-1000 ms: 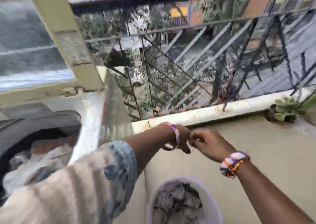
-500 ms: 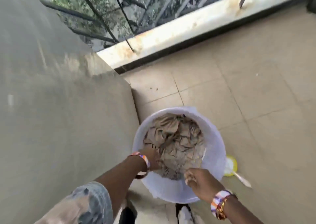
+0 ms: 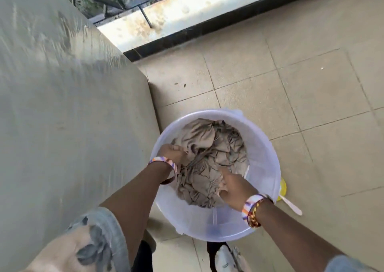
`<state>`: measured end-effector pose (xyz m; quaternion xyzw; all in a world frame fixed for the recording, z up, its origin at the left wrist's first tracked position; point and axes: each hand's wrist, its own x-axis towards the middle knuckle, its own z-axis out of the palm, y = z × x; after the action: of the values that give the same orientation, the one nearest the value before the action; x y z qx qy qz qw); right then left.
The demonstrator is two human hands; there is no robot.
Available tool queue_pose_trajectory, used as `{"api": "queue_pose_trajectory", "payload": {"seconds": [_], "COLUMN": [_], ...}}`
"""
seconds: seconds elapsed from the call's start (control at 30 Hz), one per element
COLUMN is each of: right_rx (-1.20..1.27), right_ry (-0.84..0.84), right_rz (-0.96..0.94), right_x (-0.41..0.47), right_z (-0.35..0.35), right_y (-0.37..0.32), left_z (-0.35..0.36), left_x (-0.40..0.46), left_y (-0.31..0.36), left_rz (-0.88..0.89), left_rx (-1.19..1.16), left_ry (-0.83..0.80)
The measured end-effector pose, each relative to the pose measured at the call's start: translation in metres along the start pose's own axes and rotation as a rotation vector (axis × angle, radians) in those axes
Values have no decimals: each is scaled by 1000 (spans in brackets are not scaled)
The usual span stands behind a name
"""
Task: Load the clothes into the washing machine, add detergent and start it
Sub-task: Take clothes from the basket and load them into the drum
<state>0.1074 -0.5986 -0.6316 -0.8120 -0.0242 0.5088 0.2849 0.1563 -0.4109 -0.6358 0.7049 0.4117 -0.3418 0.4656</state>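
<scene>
Loading step: left hand [image 3: 173, 152] and right hand [image 3: 230, 188] grip clothes [image 3: 209, 157] in bucket [image 3: 264, 157]; next, lift them out toward washer.

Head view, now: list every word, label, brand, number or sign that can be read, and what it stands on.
None can be read.
Bucket: no print visible on its wall.
Clothes: a striped pattern only, no lettering.
Yellow object behind the bucket: mostly hidden, no text visible.
</scene>
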Motion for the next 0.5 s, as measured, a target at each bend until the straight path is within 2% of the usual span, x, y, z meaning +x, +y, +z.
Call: {"api": "queue_pose_trajectory", "payload": {"seconds": [0.07,0.17,0.27,0.33,0.37,0.43,0.5], "right_rx": [58,69,59,196,334,584,620], "right_ry": [87,195,182,253,323,409,396], "right_rz": [-19,-96,-112,-138,-139,-60,-57], "right_x": [4,11,15,16,16,12,4], "right_z": [-5,-5,3,10,13,17,18], "right_y": [-5,-12,-20,-22,-24,-23,-19], "left_z": [-9,-25,-37,-34,-32,-28,-24], "left_x": [-15,-44,-66,-72,-72,-78,-82], "left_y": [-2,-8,-11,-16,-20,-22,-17], "left_rz": [0,-46,-44,-14,-17,-26,-83], "left_rx": [-177,-280,-365,-314,-297,-318,-430], "left_ry": [-101,-434,-802,-957,-963,-855,-605]}}
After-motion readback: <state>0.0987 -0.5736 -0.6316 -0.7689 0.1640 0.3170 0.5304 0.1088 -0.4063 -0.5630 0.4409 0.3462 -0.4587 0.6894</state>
